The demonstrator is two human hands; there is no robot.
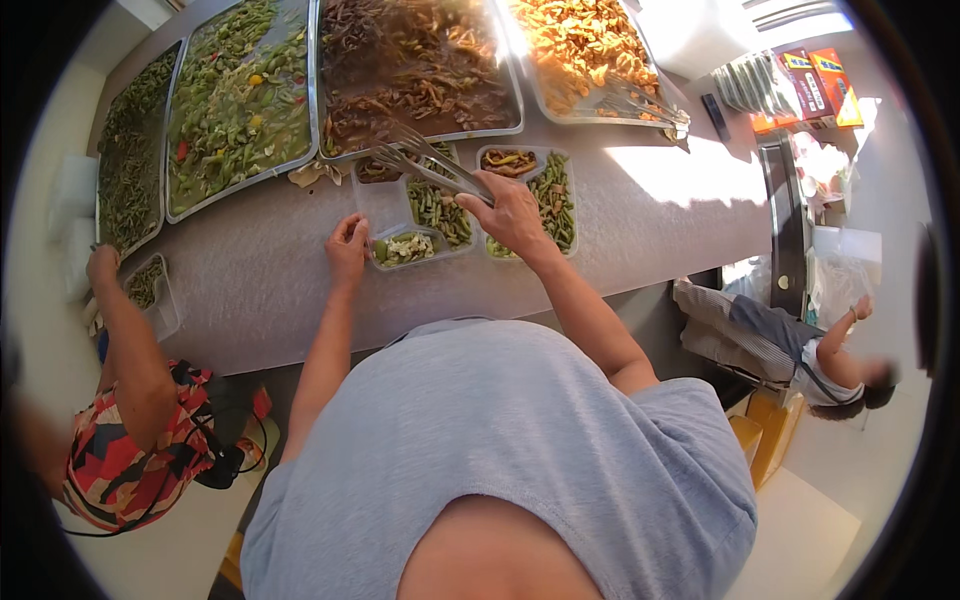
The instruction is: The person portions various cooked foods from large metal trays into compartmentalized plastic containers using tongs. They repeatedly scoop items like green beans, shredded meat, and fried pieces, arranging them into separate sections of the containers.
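Observation:
My right hand [510,213] holds metal serving tongs [450,171], their fork-like prongs over a compartmented plastic tray [379,201]. That tray holds green beans [442,217], a pale green vegetable mix [405,249] and some brown food. At its left edge is my left hand [347,241], fingers drawn together by the rim; whether they pinch it I cannot tell. Partly under my right forearm lies a second compartmented tray [574,202], with green beans and a brown dish with yellow-green strips. A large metal pan of brown stew [427,97] stands just beyond the trays.
More large pans hold green vegetables [232,120], beans [139,135] and orange-brown food [585,45], the last with tongs [645,105] inside. At left, a co-worker's hand [103,262] is near another tray [174,307]. Boxes [814,86] stand at right; another person [814,360] is beyond.

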